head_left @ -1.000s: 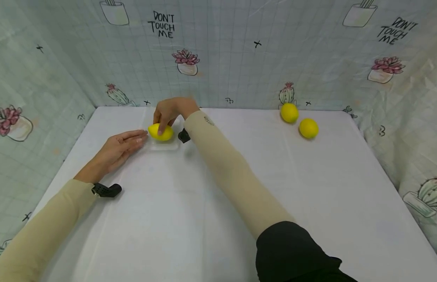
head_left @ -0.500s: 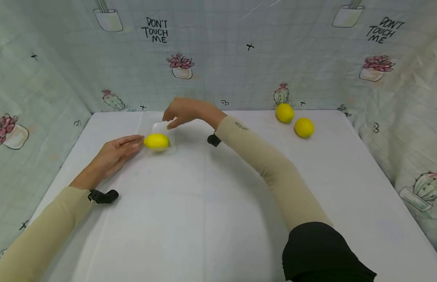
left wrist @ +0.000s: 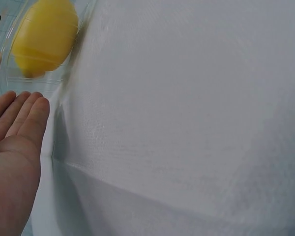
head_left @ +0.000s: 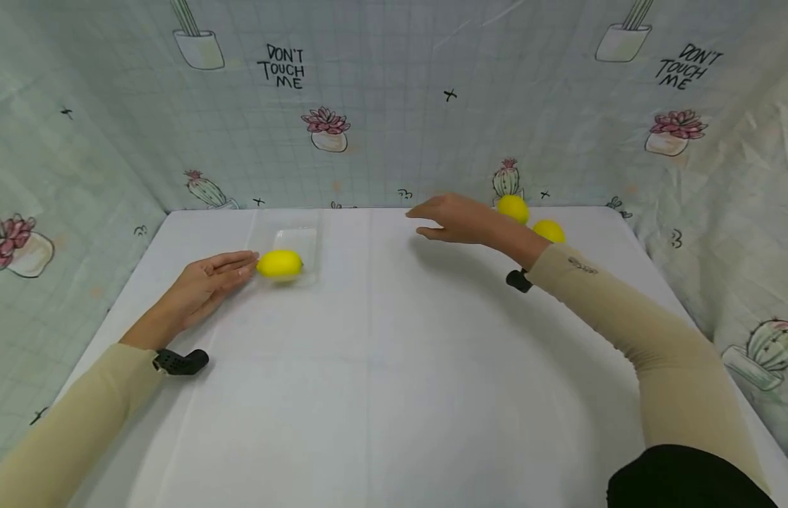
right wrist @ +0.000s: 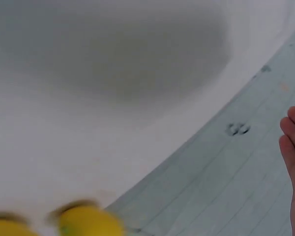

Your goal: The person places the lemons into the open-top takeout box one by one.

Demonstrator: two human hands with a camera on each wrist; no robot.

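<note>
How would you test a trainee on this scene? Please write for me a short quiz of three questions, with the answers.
1. How many yellow fruits lie outside the clear plastic tray?
2. True or false: the right hand is gripping a fruit.
3. Fill in the missing word: the lemon in the tray lies nearer to the ____ hand.

Key:
1. Two.
2. False; the right hand is holding nothing.
3. Left; the fingertips of the left hand are right beside it.
</note>
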